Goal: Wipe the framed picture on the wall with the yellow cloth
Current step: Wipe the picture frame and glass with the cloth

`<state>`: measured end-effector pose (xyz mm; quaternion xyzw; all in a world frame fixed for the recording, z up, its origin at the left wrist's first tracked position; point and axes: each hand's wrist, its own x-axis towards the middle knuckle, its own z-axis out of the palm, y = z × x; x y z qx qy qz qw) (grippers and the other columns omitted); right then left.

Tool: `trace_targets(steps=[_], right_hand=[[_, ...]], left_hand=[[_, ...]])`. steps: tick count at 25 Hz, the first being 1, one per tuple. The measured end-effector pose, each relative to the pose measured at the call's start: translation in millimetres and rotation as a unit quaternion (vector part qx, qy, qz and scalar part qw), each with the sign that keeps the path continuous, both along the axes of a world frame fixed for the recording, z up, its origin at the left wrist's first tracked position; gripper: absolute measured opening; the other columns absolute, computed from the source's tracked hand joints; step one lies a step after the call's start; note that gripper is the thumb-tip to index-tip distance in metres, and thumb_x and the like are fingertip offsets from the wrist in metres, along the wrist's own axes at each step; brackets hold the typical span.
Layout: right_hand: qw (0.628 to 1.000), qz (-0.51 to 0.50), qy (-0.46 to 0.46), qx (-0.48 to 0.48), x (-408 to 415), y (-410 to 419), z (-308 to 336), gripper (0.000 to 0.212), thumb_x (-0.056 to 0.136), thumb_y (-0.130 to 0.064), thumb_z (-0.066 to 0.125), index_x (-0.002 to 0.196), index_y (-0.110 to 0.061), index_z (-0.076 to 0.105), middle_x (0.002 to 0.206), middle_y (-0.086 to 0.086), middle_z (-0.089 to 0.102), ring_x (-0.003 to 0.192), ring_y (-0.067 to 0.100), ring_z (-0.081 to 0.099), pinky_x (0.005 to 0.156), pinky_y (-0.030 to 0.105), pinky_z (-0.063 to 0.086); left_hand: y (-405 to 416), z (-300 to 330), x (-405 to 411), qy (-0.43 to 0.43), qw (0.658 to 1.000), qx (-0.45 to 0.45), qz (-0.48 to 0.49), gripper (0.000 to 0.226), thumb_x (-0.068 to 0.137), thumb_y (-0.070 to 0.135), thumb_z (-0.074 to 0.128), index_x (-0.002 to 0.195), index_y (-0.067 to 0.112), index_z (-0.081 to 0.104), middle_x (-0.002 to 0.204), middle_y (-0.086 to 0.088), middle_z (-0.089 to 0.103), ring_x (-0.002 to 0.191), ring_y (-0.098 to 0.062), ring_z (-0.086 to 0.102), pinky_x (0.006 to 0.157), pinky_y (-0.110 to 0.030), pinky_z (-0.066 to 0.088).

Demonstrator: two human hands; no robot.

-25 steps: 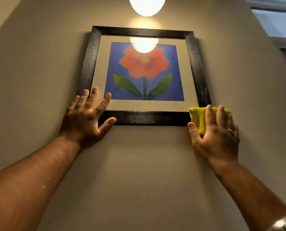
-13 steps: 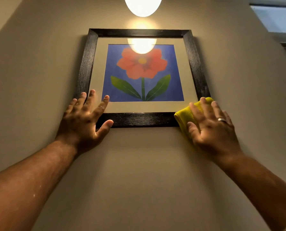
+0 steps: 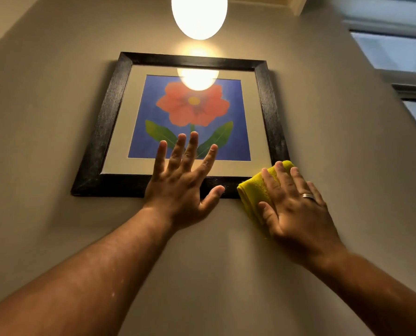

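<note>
The framed picture (image 3: pixel 110 117) hangs on the beige wall: a black frame, a cream mat and a red flower on blue. My left hand (image 3: pixel 182 180) lies flat with spread fingers over the middle of the frame's bottom edge, fingertips reaching the print. My right hand (image 3: pixel 291 207) presses the folded yellow cloth (image 3: pixel 253 192) against the frame's bottom right corner and the wall below it. A ring shows on that hand. Most of the cloth is hidden under the palm.
A glowing oval lamp (image 3: pixel 199 15) hangs above the picture and is mirrored in its glass. A window (image 3: pixel 396 52) with a grey frame is at the upper right. Bare wall surrounds the picture.
My left hand has slid right from the frame's bottom left corner to the middle of the bottom edge. The cloth stays at the bottom right corner, and the view has shifted.
</note>
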<state>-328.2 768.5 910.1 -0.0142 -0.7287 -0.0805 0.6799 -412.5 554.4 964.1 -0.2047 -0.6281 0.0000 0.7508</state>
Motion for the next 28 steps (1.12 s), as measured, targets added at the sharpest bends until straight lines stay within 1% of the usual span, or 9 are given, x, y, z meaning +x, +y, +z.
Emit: trace_targets(steps=[3, 7, 9, 12, 14, 20, 23, 26, 28], right_hand=[[1.0, 0.012, 0.005, -0.01, 1, 7, 86, 0.064, 0.088, -0.057, 0.025, 0.147, -0.034, 0.015, 0.162, 0.0, 0.009, 0.148, 0.027, 0.006, 0.118, 0.045, 0.014], [0.996, 0.027, -0.077, -0.034, 24, -8, 192, 0.062, 0.095, -0.046, 0.03, 0.149, -0.028, 0.006, 0.162, 0.003, -0.007, 0.148, 0.027, -0.007, 0.12, 0.045, 0.003], [0.996, 0.039, -0.075, 0.014, 20, 14, 145, 0.062, 0.094, -0.044, 0.034, 0.149, -0.032, 0.008, 0.161, -0.001, -0.006, 0.148, 0.024, -0.005, 0.12, 0.041, 0.003], [0.991, 0.101, -0.03, 0.077, 6, 33, 17, 0.066, 0.085, -0.048, 0.034, 0.144, -0.048, 0.005, 0.157, -0.022, -0.008, 0.146, 0.003, -0.009, 0.116, 0.016, -0.008], [0.985, 0.129, -0.036, 0.11, 6, 44, 28, 0.067, 0.084, -0.042, 0.036, 0.143, -0.05, 0.005, 0.157, -0.024, -0.004, 0.145, 0.0, -0.007, 0.112, 0.008, -0.008], [0.973, 0.193, -0.125, -0.026, 44, 19, 233, 0.065, 0.094, -0.013, 0.042, 0.15, -0.022, 0.01, 0.161, 0.01, 0.006, 0.148, 0.025, 0.007, 0.12, 0.037, 0.014], [0.969, 0.199, -0.129, 0.064, 40, 49, 154, 0.071, 0.086, -0.013, 0.05, 0.148, -0.021, 0.017, 0.16, 0.005, 0.011, 0.148, 0.02, 0.008, 0.119, 0.025, 0.009], [0.95, 0.18, -0.182, 0.179, 33, 74, 41, 0.081, 0.075, -0.031, 0.052, 0.147, -0.034, 0.015, 0.159, -0.02, 0.006, 0.146, 0.001, -0.001, 0.112, 0.006, -0.001], [0.95, 0.162, -0.169, 0.205, 32, 78, 46, 0.079, 0.077, -0.037, 0.048, 0.145, -0.043, 0.009, 0.155, -0.03, -0.003, 0.145, -0.001, -0.005, 0.112, 0.006, -0.003]], left_hand=[[0, 0, -7, 0.031, 0.999, 0.003, -0.01, 0.078, 0.086, 0.072, 0.019, 0.152, 0.035, 0.002, 0.163, -0.012, -0.005, 0.15, -0.029, -0.01, 0.119, -0.06, -0.006], [-1, 0, -3, 0.026, 1.0, 0.002, -0.01, 0.08, 0.085, 0.073, 0.018, 0.152, 0.033, 0.0, 0.163, -0.011, -0.006, 0.15, -0.029, -0.009, 0.119, -0.059, -0.006], [-2, 0, -2, 0.022, 1.0, 0.001, -0.012, 0.082, 0.085, 0.073, 0.019, 0.152, 0.031, -0.001, 0.163, -0.011, -0.007, 0.15, -0.028, -0.01, 0.119, -0.059, -0.005], [-1, -3, 0, 0.02, 1.0, -0.001, -0.02, 0.082, 0.086, 0.071, 0.02, 0.153, 0.029, 0.001, 0.163, -0.01, -0.006, 0.15, -0.028, -0.008, 0.119, -0.059, -0.001], [-1, -4, -1, 0.021, 1.0, -0.01, -0.021, 0.081, 0.086, 0.071, 0.021, 0.153, 0.029, 0.001, 0.163, -0.01, -0.005, 0.15, -0.028, -0.007, 0.119, -0.059, -0.001], [-1, -2, -1, 0.021, 0.999, 0.0, -0.024, 0.083, 0.085, 0.073, 0.02, 0.153, 0.03, -0.001, 0.164, -0.009, -0.004, 0.15, -0.027, -0.006, 0.12, -0.059, 0.002], [-2, -3, 1, 0.013, 0.999, 0.003, -0.032, 0.084, 0.085, 0.073, 0.022, 0.153, 0.029, 0.0, 0.163, -0.009, -0.003, 0.15, -0.026, -0.006, 0.12, -0.059, 0.001], [2, -3, 4, 0.007, 1.0, -0.006, -0.02, 0.084, 0.084, 0.071, 0.023, 0.153, 0.028, 0.003, 0.163, -0.01, 0.0, 0.15, -0.027, -0.003, 0.12, -0.059, 0.002], [2, -2, 5, 0.004, 1.0, -0.008, -0.013, 0.084, 0.084, 0.071, 0.024, 0.153, 0.027, 0.005, 0.163, -0.01, 0.004, 0.15, -0.028, 0.0, 0.12, -0.058, 0.003]])
